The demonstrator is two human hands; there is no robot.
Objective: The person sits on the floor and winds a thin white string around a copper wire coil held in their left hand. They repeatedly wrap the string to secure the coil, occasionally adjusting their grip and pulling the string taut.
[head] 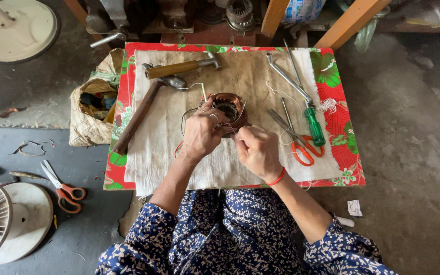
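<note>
A round motor stator with copper windings (228,107) sits on a stained white cloth (164,137) in the middle of a small table. My left hand (202,132) grips its near left side, rings on the fingers. My right hand (257,150), with a red band at the wrist, is closed on a thin white thread just in front of the stator. Thin wires trail from the stator toward my left hand.
On the cloth lie two hammers (179,69) (141,112), a green-handled screwdriver (312,122), a metal bar (287,79) and orange scissors (301,147). A red floral table cover (345,127) edges the cloth. A sack of parts (90,109), more scissors (64,191) and fan parts (6,224) sit on the floor at left.
</note>
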